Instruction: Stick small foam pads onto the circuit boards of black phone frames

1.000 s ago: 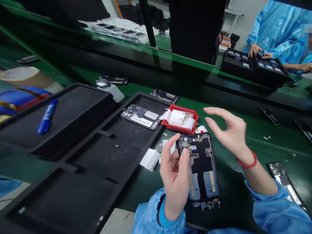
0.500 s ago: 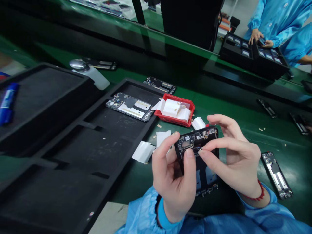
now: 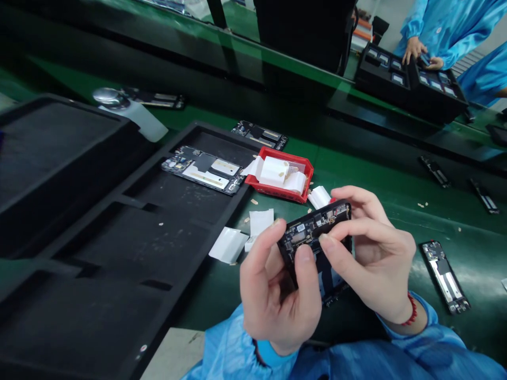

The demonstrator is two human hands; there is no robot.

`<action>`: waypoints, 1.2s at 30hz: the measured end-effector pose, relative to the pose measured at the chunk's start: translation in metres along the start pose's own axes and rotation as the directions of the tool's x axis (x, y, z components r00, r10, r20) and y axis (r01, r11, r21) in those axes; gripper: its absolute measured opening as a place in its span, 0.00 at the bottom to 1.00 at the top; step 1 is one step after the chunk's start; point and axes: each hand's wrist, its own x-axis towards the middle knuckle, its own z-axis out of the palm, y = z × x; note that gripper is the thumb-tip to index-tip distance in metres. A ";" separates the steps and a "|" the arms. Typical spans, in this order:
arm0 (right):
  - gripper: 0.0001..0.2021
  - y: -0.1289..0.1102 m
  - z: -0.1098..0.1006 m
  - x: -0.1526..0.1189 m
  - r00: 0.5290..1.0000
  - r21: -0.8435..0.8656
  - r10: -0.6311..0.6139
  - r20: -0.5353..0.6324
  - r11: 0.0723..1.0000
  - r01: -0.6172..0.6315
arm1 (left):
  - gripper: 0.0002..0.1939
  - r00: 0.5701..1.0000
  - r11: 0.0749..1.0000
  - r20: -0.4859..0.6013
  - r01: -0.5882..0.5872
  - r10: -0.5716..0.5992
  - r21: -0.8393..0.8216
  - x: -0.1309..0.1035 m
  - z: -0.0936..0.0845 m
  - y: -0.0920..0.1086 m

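An opened phone body (image 3: 317,232) with its circuit board exposed is tilted up in front of me. My left hand (image 3: 283,290) grips its left side, the thumb on the face near the board and the fingers at the edge and behind. The thumb and index finger of my right hand (image 3: 370,253) are pinched together at the lower edge of the board. Whether anything tiny is between those fingertips is hidden. Just beyond the phone, a red tray (image 3: 279,195) holds white paper pieces (image 3: 274,170).
A large black tray (image 3: 166,221) fills the left, with another phone body (image 3: 204,170) on its edge. More phone bodies (image 3: 446,277) lie on the green table. White scraps (image 3: 228,245) are near my left hand. A person's hands (image 3: 414,50) are beyond the partition.
The held phone has tilted, so less of its lower part shows. My right fingertips have moved slightly closer to the board. The whole view has shifted a little.
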 end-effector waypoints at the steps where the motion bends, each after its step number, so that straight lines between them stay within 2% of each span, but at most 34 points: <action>1: 0.08 -0.001 0.001 0.000 1.000 0.015 0.004 -0.012 1.000 -0.004 | 0.22 1.000 1.000 -0.009 -0.004 0.004 -0.002 0.000 0.001 0.001; 6: 0.08 -0.002 0.004 0.000 0.999 0.068 0.006 -0.054 0.998 -0.002 | 0.20 1.000 1.000 -0.013 0.010 -0.010 -0.024 0.002 0.002 0.004; 11: 0.09 -0.002 0.005 0.000 0.997 0.062 -0.007 -0.080 0.998 0.012 | 0.26 1.000 1.000 -0.006 -0.027 0.027 0.013 0.006 0.005 0.005; 15: 0.08 0.000 0.001 -0.001 0.999 0.099 -0.023 -0.041 0.995 0.027 | 0.25 0.998 0.997 0.000 -0.070 0.070 0.035 0.008 0.006 0.003; 21: 0.10 0.001 -0.005 -0.006 0.999 0.136 -0.039 -0.001 0.990 0.039 | 0.21 0.999 0.998 0.022 -0.038 0.037 0.054 0.009 0.006 0.004; 29: 0.10 0.002 -0.005 -0.006 0.999 0.132 -0.045 -0.010 0.990 0.046 | 0.21 0.997 0.995 0.040 -0.062 0.059 0.084 0.010 0.006 0.002; 36: 0.10 0.003 -0.005 -0.007 1.000 0.123 -0.013 -0.027 0.992 0.016 | 0.23 0.998 0.998 0.048 -0.030 0.027 0.064 0.011 0.006 0.004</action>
